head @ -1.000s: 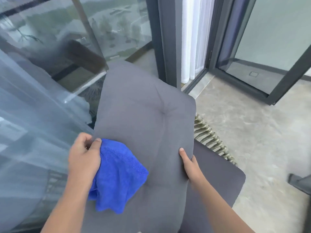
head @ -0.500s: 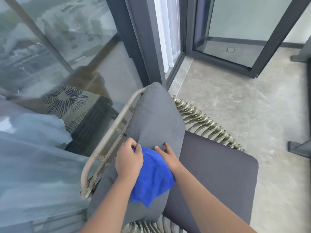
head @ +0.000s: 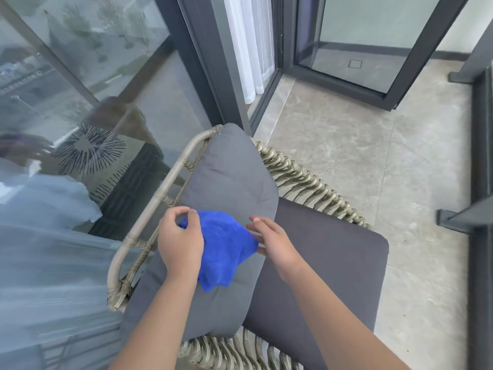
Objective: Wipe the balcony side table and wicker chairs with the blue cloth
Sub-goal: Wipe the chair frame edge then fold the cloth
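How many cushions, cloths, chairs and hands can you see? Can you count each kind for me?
Cushions: 2, a back cushion and a seat cushion
Cloths: 1, the blue cloth
Chairs: 1, the wicker chair
Hands: 2, the left hand and the right hand
Total: 6

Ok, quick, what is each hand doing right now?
Left hand: grips the bright blue microfibre cloth.
Right hand: open, fingers touching the cloth's edge.

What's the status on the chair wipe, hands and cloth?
Left hand grips blue cloth on the grey back cushion. Right hand open, fingers touching the cloth's edge. Wicker chair frame unobstructed.
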The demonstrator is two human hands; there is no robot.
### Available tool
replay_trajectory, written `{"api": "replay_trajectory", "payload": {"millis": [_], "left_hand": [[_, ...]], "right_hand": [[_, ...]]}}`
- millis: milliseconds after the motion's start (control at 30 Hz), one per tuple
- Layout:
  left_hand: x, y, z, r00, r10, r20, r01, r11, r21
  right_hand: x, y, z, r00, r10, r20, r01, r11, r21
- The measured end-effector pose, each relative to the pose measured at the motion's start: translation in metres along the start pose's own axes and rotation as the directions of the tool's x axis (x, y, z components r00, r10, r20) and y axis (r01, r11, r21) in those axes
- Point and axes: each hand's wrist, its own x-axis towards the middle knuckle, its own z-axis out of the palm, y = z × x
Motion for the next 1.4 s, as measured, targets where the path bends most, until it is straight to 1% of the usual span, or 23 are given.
{"api": "replay_trajectory", "payload": {"millis": [67, 133, 167, 200, 267, 333, 400, 500, 600, 700, 767, 833, 933, 1000, 1033, 1100, 1133, 1200, 1333, 1400], "left_hand": [[-0.021, 0.023, 0.001, 0.999, -0.029, -0.045, 0.024, 0.994, -0.109], [-0.039, 0.043, 0.005, 0.991, -0.132, -0.039, 0.118, 0.962, -0.246], [-0.051, 0.055, 0.009, 0.98, -0.196, -0.014, 0.182, 0.931, -0.317], [-0.063, 0.065, 0.014, 0.966, -0.258, 0.025, 0.249, 0.895, -0.369], [-0.085, 0.084, 0.025, 0.926, -0.35, 0.139, 0.376, 0.829, -0.415], [-0.115, 0.108, 0.038, 0.885, -0.378, 0.273, 0.464, 0.768, -0.442], [-0.146, 0.131, 0.051, 0.865, -0.337, 0.372, 0.484, 0.754, -0.444], [-0.184, 0.161, 0.067, 0.848, -0.245, 0.469, 0.458, 0.784, -0.419], [-0.212, 0.192, 0.077, 0.801, -0.157, 0.578, 0.446, 0.8, -0.4], [-0.237, 0.216, 0.082, 0.757, -0.081, 0.649, 0.426, 0.813, -0.396], [-0.251, 0.227, 0.084, 0.688, -0.005, 0.726, 0.404, 0.833, -0.378], [-0.267, 0.237, 0.086, 0.581, 0.085, 0.809, 0.364, 0.863, -0.351], [-0.292, 0.246, 0.087, 0.46, 0.171, 0.871, 0.321, 0.883, -0.343], [-0.312, 0.255, 0.087, 0.411, 0.201, 0.889, 0.314, 0.885, -0.345], [-0.321, 0.26, 0.088, 0.397, 0.205, 0.894, 0.315, 0.885, -0.343], [-0.336, 0.273, 0.091, 0.386, 0.216, 0.897, 0.307, 0.887, -0.345], [-0.343, 0.279, 0.092, 0.392, 0.223, 0.893, 0.304, 0.884, -0.354], [-0.353, 0.291, 0.097, 0.416, 0.243, 0.876, 0.31, 0.868, -0.388], [-0.371, 0.312, 0.112, 0.467, 0.261, 0.845, 0.368, 0.811, -0.454], [-0.378, 0.318, 0.118, 0.476, 0.277, 0.835, 0.395, 0.781, -0.484]], "right_hand": [[-0.025, -0.017, -0.013, 0.999, -0.051, 0.016, 0.051, 0.999, 0.011], [-0.051, -0.033, -0.029, 0.992, -0.106, 0.071, 0.105, 0.994, 0.008], [-0.067, -0.042, -0.041, 0.986, -0.131, 0.107, 0.13, 0.991, 0.01], [-0.081, -0.052, -0.053, 0.98, -0.146, 0.136, 0.148, 0.989, -0.007], [-0.104, -0.068, -0.071, 0.973, -0.159, 0.167, 0.167, 0.985, -0.033], [-0.124, -0.08, -0.095, 0.978, -0.17, 0.119, 0.178, 0.982, -0.063], [-0.145, -0.093, -0.12, 0.982, -0.189, 0.019, 0.19, 0.977, -0.098], [-0.176, -0.113, -0.158, 0.969, -0.231, -0.088, 0.225, 0.971, -0.08], [-0.207, -0.128, -0.193, 0.941, -0.277, -0.196, 0.273, 0.961, -0.048], [-0.241, -0.134, -0.219, 0.899, -0.314, -0.306, 0.325, 0.946, -0.015], [-0.266, -0.132, -0.232, 0.841, -0.35, -0.413, 0.379, 0.925, -0.011], [-0.294, -0.127, -0.243, 0.754, -0.393, -0.527, 0.445, 0.895, -0.03], [-0.332, -0.12, -0.255, 0.642, -0.449, -0.622, 0.522, 0.85, -0.074], [-0.355, -0.118, -0.262, 0.583, -0.473, -0.66, 0.556, 0.825, -0.101], [-0.363, -0.12, -0.265, 0.559, -0.484, -0.674, 0.566, 0.816, -0.117], [-0.377, -0.126, -0.273, 0.521, -0.505, -0.688, 0.583, 0.799, -0.145], [-0.383, -0.129, -0.277, 0.509, -0.514, -0.691, 0.595, 0.79, -0.15], [-0.39, -0.137, -0.285, 0.499, -0.54, -0.678, 0.623, 0.767, -0.152], [-0.391, -0.158, -0.302, 0.493, -0.568, -0.659, 0.668, 0.733, -0.132], [-0.39, -0.168, -0.306, 0.478, -0.583, -0.658, 0.694, 0.709, -0.125]]}}
